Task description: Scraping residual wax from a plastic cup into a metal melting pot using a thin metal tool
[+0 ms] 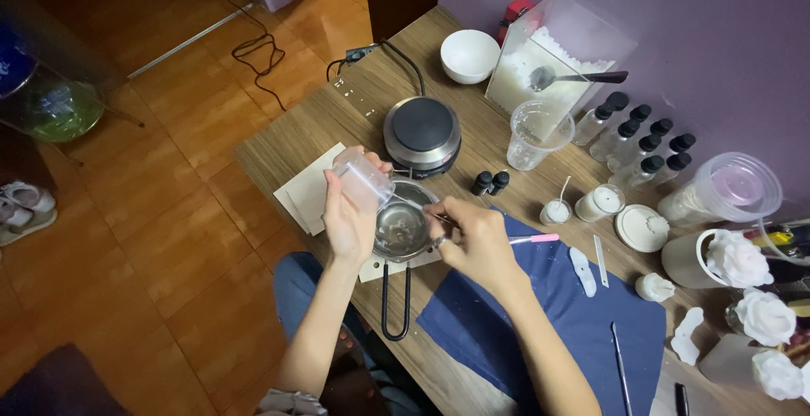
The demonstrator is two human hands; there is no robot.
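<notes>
My left hand is wrapped around a clear plastic cup, fingers curled closed on its wall, tipped so its mouth leans over the small metal pot that sits at the near edge of the table, its long loop handle sticking out past that edge toward my lap. My right hand is pinched shut on a thin tool with a pink handle, the working end reaching into the pot; I cannot tell what the tip looks like under my fingers. To do this cleanly, I judge I should keep the cup's lip low and right over the middle of the pot, tilt slowly, and move the tool gently so nothing slops over the rim onto the paper sheets beneath and beside it. A dark blue cloth covers the near right part of the table, with small white moulded pieces and a slim metal tool lying on it. Just beyond the pot stands a small round electric hotplate, its cord running off the far left corner. Further back are a white bowl, a clear box of white flakes with a spoon in it, an empty clear cup, a row of black-capped bottles and small white candles. White flower shapes crowd the right edge. The table is wood-grain, against a purple wall; the floor is orange-brown tile.
</notes>
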